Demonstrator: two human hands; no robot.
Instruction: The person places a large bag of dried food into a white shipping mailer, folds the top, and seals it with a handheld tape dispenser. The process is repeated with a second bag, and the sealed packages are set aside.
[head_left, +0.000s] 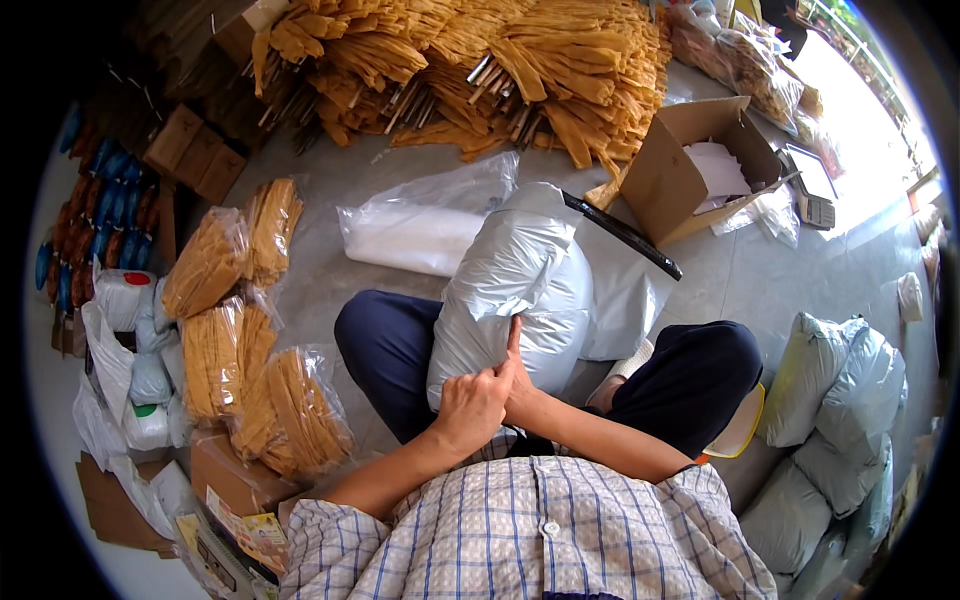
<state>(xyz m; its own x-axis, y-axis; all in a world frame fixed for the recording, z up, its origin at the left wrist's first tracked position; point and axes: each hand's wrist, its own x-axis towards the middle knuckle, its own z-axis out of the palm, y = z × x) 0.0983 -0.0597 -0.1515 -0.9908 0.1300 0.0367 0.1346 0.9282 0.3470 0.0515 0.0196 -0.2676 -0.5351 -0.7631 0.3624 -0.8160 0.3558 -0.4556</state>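
Note:
A stuffed grey plastic mailing bag (517, 277) rests in front of me, leaning over my left leg. My right hand (519, 382) touches it, the index finger stretched out against a crease in the film. Its other fingers are mostly hidden behind my left hand (472, 397). That left hand is curled, its knuckles up, and crosses over the right hand at the bag's lower edge. Whether film is pinched inside the curled fingers cannot be seen. Beyond the bag, a flat grey mailing bag (626, 307) lies on the floor by a long black strip (622, 236).
Clear bags of dried yellow sheets (214, 360) are piled at left. A large heap of these sheets (570, 67) lies at the back. Clear plastic bags (420, 232), an open cardboard box (667, 180) and a scale (814, 195) stand ahead. Filled grey bags (840, 405) lie at right.

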